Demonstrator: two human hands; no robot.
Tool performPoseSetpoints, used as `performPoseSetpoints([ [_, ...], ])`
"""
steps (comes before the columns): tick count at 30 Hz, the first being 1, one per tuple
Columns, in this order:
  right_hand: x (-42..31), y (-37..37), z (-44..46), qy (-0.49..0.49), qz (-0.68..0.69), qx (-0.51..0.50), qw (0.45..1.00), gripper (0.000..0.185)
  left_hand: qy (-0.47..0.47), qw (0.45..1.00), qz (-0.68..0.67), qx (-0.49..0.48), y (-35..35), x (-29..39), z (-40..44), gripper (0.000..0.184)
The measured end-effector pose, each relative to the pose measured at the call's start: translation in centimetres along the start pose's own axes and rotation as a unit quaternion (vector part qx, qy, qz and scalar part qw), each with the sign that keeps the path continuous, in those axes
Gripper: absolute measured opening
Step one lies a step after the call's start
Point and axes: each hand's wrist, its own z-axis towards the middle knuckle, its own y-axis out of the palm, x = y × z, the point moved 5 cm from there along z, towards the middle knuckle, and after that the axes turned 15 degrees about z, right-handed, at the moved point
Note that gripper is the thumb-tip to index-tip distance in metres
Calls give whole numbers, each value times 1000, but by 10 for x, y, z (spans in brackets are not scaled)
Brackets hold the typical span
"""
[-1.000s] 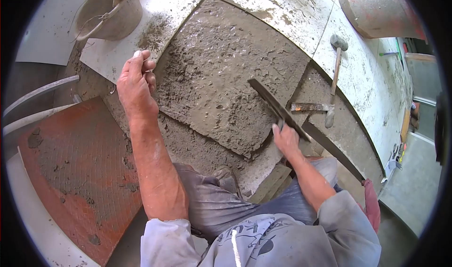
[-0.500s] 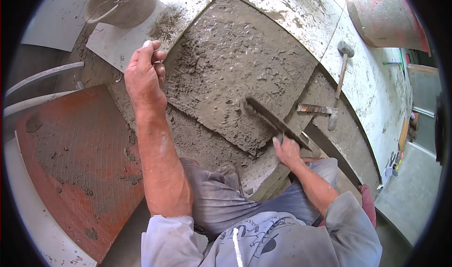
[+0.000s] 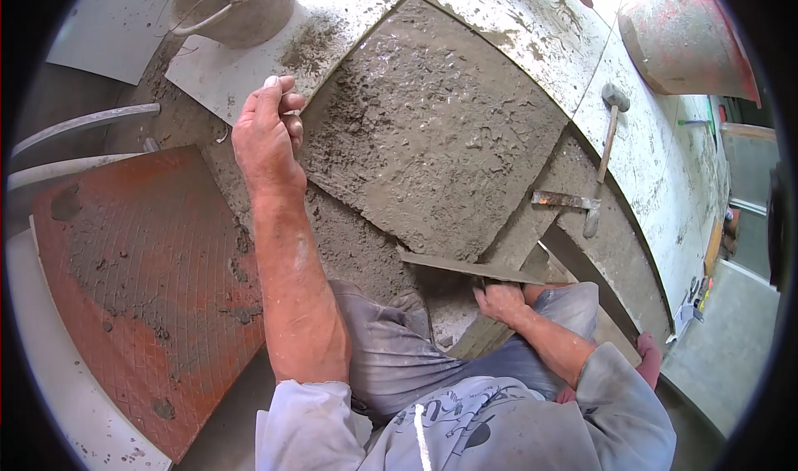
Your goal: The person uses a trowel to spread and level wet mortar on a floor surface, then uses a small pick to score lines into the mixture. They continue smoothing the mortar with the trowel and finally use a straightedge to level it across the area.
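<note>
My right hand (image 3: pixel 503 303) is wrapped round the handle of a plastering trowel (image 3: pixel 465 267). The long flat blade is seen nearly edge-on, just off the near edge of the wet mortar bed (image 3: pixel 440 130). The mortar is grey and rough, with small pits and lumps along its left side. My left hand (image 3: pixel 270 138) hovers by the bed's left corner, its fingers half bent and apart, with nothing visible in them. To the right of the bed lie a mallet (image 3: pixel 609 130) and a hammer (image 3: pixel 573 202) with a worn handle.
A red-brown tile (image 3: pixel 150 288), back side up with mortar bits, leans at the left. One bucket (image 3: pixel 237 14) stands at the upper left, another bucket (image 3: pixel 686 39) at the upper right. White tiles (image 3: pixel 532 22) border the bed. Hand tools (image 3: pixel 692 296) lie far right.
My right hand has drawn the trowel back off the mortar toward my knees, turning its blade crosswise. The mortar near the front edge looks smoother. My left hand stays almost still.
</note>
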Motion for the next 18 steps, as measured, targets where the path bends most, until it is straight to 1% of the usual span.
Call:
performPoseSetpoints([
  [2,-2,-14,-5,-8,27,23,999,48,4,1000,-4,0,-4,0,0,22],
  [3,-6,-24,-2,-21,57,84,995,48,4,1000,-7,-1,-7,0,0,22],
  [4,-10,-30,7,-23,55,86,995,48,6,1000,-9,1,-10,0,0,22],
  [6,-25,-62,37,34,163,165,972,48,1,1000,-13,15,-16,2,0,21],
  [8,-51,-101,74,28,175,224,958,47,1,1000,-23,20,-20,2,-1,21],
  [10,-69,-131,115,13,165,261,951,46,1,999,-32,27,-25,5,-1,20],
  [12,-84,-152,155,1,143,268,953,45,-3,998,-52,27,-29,6,-4,20],
  [14,-111,-173,179,16,112,240,964,46,3,997,-63,33,-35,8,-7,19],
  [18,-149,-183,221,11,92,226,970,46,4,995,-84,45,-51,8,-8,20],
])
